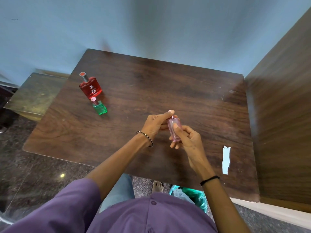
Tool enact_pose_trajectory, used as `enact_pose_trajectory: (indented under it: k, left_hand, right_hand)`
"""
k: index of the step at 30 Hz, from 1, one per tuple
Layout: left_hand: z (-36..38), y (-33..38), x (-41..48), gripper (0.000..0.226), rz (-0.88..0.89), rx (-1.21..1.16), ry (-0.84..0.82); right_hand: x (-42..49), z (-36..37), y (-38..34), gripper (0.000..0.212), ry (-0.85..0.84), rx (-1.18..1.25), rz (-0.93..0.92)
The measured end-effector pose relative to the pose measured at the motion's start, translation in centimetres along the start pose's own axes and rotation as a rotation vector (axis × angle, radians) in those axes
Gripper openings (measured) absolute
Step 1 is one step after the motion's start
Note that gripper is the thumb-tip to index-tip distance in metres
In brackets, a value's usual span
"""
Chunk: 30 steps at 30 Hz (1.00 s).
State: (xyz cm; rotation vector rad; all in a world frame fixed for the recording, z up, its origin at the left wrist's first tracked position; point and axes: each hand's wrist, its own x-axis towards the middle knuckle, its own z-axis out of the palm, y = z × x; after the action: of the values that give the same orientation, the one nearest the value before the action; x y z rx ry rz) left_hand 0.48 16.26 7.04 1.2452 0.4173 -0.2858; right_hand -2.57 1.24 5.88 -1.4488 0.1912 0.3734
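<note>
A small pink perfume bottle (175,132) is held above the middle of the dark wooden table (151,91). My right hand (186,138) grips its body, thumb across the front. My left hand (155,123) pinches the pale pink cap (171,112) at the bottle's top. A larger red perfume bottle (90,88) with a silver cap stands at the table's far left. A small green bottle (99,107) with a pink cap stands just in front of it.
A strip of pale paper (226,159) lies near the table's right front. A wooden panel (282,115) rises along the right edge, a blue wall behind. A lower wooden stand (35,93) sits left of the table. A green bag (193,195) lies on the floor below.
</note>
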Motion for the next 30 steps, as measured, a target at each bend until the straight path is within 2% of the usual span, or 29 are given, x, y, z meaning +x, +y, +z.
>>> enact_pose_trajectory:
  k: [4, 9, 14, 18, 23, 30]
  left_hand:
    - [-0.1, 0.3, 1.0, 0.038, 0.007, -0.012, 0.067]
    - [-1.1, 0.4, 2.8, 0.02, -0.021, -0.057, 0.114]
    - [-2.5, 1.0, 4.8, 0.026, -0.039, 0.045, 0.1]
    - [-4.0, 1.7, 7.0, 0.023, -0.091, 0.031, 0.094]
    - [-6.1, 2.0, 10.1, 0.027, -0.159, 0.002, 0.14]
    - [-8.4, 2.2, 14.1, 0.008, -0.24, 0.113, 0.169]
  right_hand:
    - [0.8, 0.0, -0.3, 0.029, 0.008, -0.051, -0.015]
    - [2.1, 0.2, -0.9, 0.032, -0.017, -0.113, -0.032]
    - [4.6, 0.6, -0.9, 0.032, -0.022, -0.194, -0.028]
    - [7.3, 1.2, -0.9, 0.035, -0.016, -0.234, -0.01]
    - [11.5, 2.3, -1.4, 0.029, 0.002, -0.303, 0.0]
    - [17.9, 4.0, -2.3, 0.018, -0.014, -0.382, -0.024]
